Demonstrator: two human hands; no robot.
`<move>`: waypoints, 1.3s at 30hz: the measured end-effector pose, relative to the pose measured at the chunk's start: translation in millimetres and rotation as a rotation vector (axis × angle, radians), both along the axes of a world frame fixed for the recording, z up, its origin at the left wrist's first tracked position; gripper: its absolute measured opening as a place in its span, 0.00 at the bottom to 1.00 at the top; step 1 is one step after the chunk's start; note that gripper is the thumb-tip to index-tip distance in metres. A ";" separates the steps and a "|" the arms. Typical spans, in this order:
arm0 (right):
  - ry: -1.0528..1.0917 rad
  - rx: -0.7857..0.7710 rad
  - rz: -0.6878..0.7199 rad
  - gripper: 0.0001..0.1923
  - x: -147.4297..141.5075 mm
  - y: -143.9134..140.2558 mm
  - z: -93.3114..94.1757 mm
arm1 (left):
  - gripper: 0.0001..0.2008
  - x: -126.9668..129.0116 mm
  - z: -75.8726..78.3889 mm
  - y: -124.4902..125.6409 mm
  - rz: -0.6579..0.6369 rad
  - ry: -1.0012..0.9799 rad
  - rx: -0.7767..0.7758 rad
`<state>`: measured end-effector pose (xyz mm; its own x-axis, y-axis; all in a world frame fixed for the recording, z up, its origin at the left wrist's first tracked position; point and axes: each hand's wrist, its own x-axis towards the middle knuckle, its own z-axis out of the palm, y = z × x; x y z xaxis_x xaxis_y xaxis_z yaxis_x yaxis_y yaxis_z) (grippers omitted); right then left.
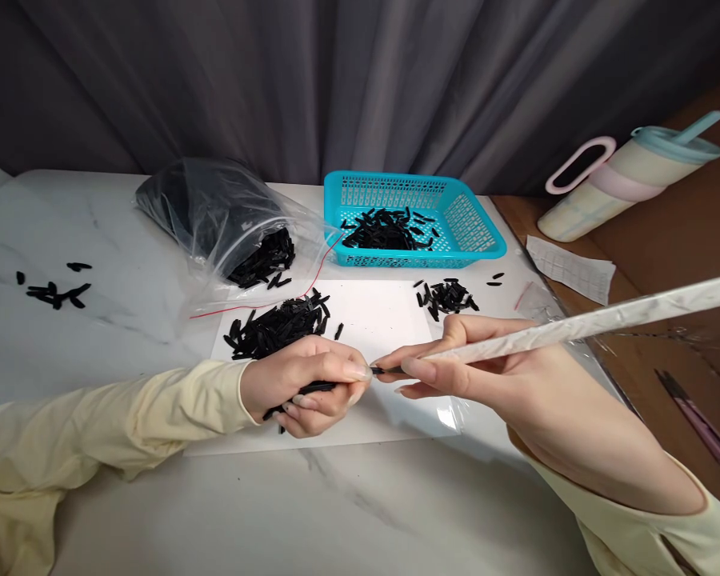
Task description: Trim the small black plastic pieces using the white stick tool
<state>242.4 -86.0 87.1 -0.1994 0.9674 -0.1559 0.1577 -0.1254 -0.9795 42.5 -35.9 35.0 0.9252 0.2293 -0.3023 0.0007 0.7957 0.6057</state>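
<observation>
Two hands meeting fingertip to fingertip, left hand [312, 384] grip clutching black pieces [303, 390], right hand [456, 360] pinching long tube [576, 324]

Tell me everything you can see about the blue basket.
The basket is bright turquoise, looks like plastic, rectangular and shallow, with perforated, outward-sloping walls and a solid rim. It stands upright at the back of the white table, near the curtain. A heap of small black pieces lies inside, toward its left. Neither hand touches it.
</observation>
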 end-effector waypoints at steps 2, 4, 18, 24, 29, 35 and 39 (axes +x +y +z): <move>-0.016 -0.001 0.008 0.12 -0.1 0.0 0.4 | 0.11 0.0 -0.4 0.1 0.000 -0.016 -0.002; -0.006 -0.010 0.013 0.13 -0.3 0.0 0.6 | 0.11 -0.2 -0.6 -0.1 0.003 -0.025 -0.005; 0.024 -0.028 0.011 0.13 -1.7 -0.9 1.5 | 0.11 -0.8 3.1 -0.4 0.006 -0.020 -0.013; 0.063 -0.031 0.024 0.12 -1.8 -1.8 2.9 | 0.11 -1.3 2.6 0.5 0.004 -0.009 -0.013; 0.089 -0.072 0.013 0.12 -1.1 -2.6 3.1 | 0.11 -1.6 3.4 0.3 -0.010 -0.021 -0.026; 0.101 -0.071 0.021 0.14 -2.1 -1.0 4.1 | 0.11 -2.1 5.1 0.4 -0.017 -0.002 -0.018; 0.136 -0.072 0.031 0.14 -3.1 0.0 3.8 | 0.11 -2.9 4.6 -0.1 -0.013 -0.011 -0.008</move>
